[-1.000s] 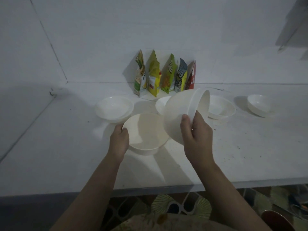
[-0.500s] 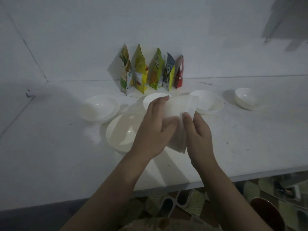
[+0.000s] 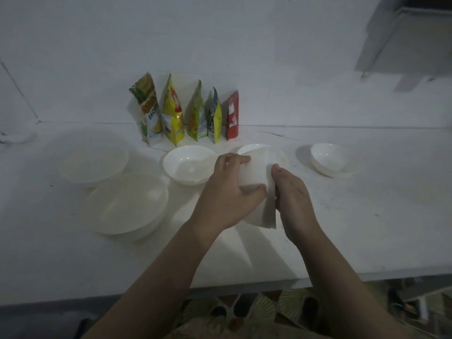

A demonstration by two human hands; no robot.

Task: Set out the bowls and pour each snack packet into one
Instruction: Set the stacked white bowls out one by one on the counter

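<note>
Above white counter [image 3: 367, 228], left hand [image 3: 228, 194] and right hand [image 3: 291, 192] clasp tilted bowl [image 3: 256, 172], mouth facing right.

The leftmost packet [image 3: 146, 111], farthest from the red packet [image 3: 231, 116], is showing "JAC"; remaining print is reading illegible.

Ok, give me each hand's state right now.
Left hand: closed on the tilted white bowl, gripping its outer side.
Right hand: holding the same bowl at its rim.
</note>
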